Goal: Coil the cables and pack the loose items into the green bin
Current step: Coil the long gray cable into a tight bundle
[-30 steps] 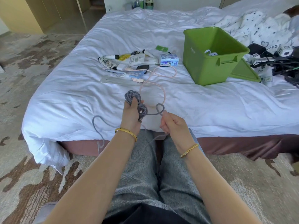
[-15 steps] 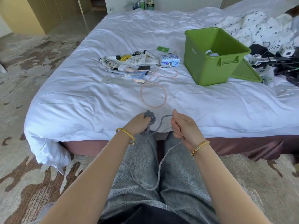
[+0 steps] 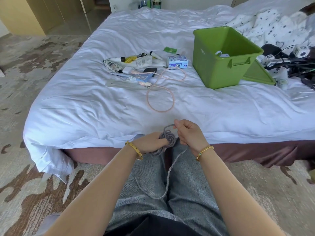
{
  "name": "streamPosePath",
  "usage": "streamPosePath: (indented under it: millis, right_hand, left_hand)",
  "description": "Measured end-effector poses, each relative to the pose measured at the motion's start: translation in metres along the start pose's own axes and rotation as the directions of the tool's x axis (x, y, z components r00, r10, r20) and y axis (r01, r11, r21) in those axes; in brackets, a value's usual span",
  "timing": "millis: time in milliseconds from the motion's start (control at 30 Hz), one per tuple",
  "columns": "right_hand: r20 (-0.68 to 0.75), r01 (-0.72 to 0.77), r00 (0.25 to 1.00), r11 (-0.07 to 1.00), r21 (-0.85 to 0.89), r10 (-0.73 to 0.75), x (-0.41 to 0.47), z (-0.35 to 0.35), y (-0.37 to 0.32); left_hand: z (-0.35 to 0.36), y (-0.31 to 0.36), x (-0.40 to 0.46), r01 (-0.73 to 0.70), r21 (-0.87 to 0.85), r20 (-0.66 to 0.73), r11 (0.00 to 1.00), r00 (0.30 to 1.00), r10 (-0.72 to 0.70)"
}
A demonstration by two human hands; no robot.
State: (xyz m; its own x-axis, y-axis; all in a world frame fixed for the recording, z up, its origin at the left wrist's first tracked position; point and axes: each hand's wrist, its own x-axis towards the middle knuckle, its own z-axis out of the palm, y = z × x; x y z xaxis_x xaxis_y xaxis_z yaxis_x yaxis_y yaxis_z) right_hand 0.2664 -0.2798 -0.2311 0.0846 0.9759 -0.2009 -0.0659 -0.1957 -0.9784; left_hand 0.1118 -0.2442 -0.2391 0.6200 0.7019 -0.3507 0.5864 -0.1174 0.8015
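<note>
Both forearms reach forward, left hand (image 3: 150, 142) and right hand (image 3: 189, 133) each curled in a grip.

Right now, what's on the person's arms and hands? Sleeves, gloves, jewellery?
Both forearms are bare: no sleeves in view, no gloves. The left hand has a solid yellow-gold bangle at the wrist. The right hand has a beaded bracelet, mostly gold beads with a few coloured ones. No rings or watch visible.
</note>
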Motion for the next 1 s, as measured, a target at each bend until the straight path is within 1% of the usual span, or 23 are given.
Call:
streamPosePath:
  millis: [33,100,167,267,367,433,467,500,533,600,633,667,733,800,833,900,933,967,1000]
  right_hand:
    - [0.008,-0.024,1.000,1.000,-0.015,0.024,0.000,0.000,0.001]
    - [0.090,-0.078,0.992,0.993,-0.093,0.086,0.000,0.000,0.003]
    - [0.201,-0.123,0.968,0.980,-0.154,0.153,-0.001,0.002,0.007]
    - [0.267,-0.161,0.946,0.982,-0.103,0.183,-0.002,0.001,0.011]
    - [0.285,-0.176,0.937,0.977,-0.116,0.203,0.000,-0.002,0.015]
    - [0.265,-0.165,0.941,0.970,-0.177,0.209,0.002,-0.004,0.019]
    - [0.243,-0.151,0.949,0.965,-0.213,0.202,0.002,-0.005,0.021]
    - [0.216,-0.146,0.956,0.958,-0.246,0.201,0.003,-0.005,0.023]
    - [0.183,-0.139,0.964,0.951,-0.276,0.194,0.004,-0.004,0.025]
    - [0.118,-0.134,0.977,0.942,-0.308,0.178,0.006,-0.003,0.028]
    - [0.102,-0.141,0.979,0.947,-0.288,0.177,0.007,-0.003,0.028]
    - [0.112,-0.147,0.978,0.961,-0.232,0.176,0.008,-0.005,0.029]
    - [0.196,-0.185,0.959,0.977,-0.107,0.204,0.011,-0.011,0.030]
    - [0.308,-0.234,0.920,0.970,-0.062,0.241,0.011,-0.020,0.029]
    - [0.327,-0.249,0.913,0.968,-0.028,0.244,0.011,-0.024,0.028]
    - [0.261,-0.273,0.936,0.956,0.109,0.238,0.015,-0.032,0.025]
    - [0.215,-0.276,0.947,0.946,0.171,0.238,0.017,-0.035,0.024]
    - [0.185,-0.275,0.953,0.942,0.192,0.240,0.018,-0.036,0.023]
    - [0.175,-0.270,0.955,0.946,0.181,0.240,0.020,-0.036,0.024]
  left_hand:
    - [0.001,-0.001,-0.002,0.012,-0.086,-0.009,0.996,1.000,-0.013]
    - [0.002,-0.003,-0.006,0.031,-0.257,-0.009,0.966,0.999,-0.035]
    - [0.003,-0.004,-0.008,0.021,-0.310,0.010,0.951,1.000,-0.019]
    - [0.004,-0.005,-0.010,0.015,-0.326,0.040,0.945,0.999,-0.002]
    - [0.004,-0.010,-0.007,0.022,-0.254,0.036,0.967,0.999,-0.013]
    - [0.006,-0.014,-0.005,-0.011,-0.239,0.008,0.971,1.000,0.014]
    - [0.007,-0.016,-0.004,-0.047,-0.222,-0.029,0.974,0.999,0.042]
    - [0.007,-0.017,-0.002,-0.091,-0.177,-0.073,0.980,0.994,0.079]
    - [0.009,-0.019,0.000,-0.121,-0.093,-0.100,0.988,0.989,0.112]
    - [0.012,-0.020,0.004,-0.108,0.085,-0.097,0.990,0.988,0.116]
    - [0.013,-0.022,0.006,-0.070,0.154,-0.084,0.986,0.993,0.083]
    - [0.014,-0.023,0.007,-0.027,0.197,-0.075,0.980,0.996,0.043]
    - [0.012,-0.026,0.006,0.027,0.201,-0.097,0.979,0.995,-0.008]
    - [0.007,-0.028,0.002,0.043,0.141,-0.136,0.989,0.990,-0.024]
    - [0.004,-0.028,-0.001,0.060,0.086,-0.122,0.994,0.991,-0.049]
    - [-0.002,-0.028,-0.007,0.117,-0.090,-0.013,0.989,0.993,-0.119]
    - [-0.004,-0.029,-0.010,0.125,-0.162,0.035,0.979,0.992,-0.120]
    - [-0.005,-0.031,-0.012,0.114,-0.239,0.057,0.964,0.993,-0.104]
    - [-0.006,-0.032,-0.013,0.088,-0.338,0.047,0.937,0.996,-0.077]
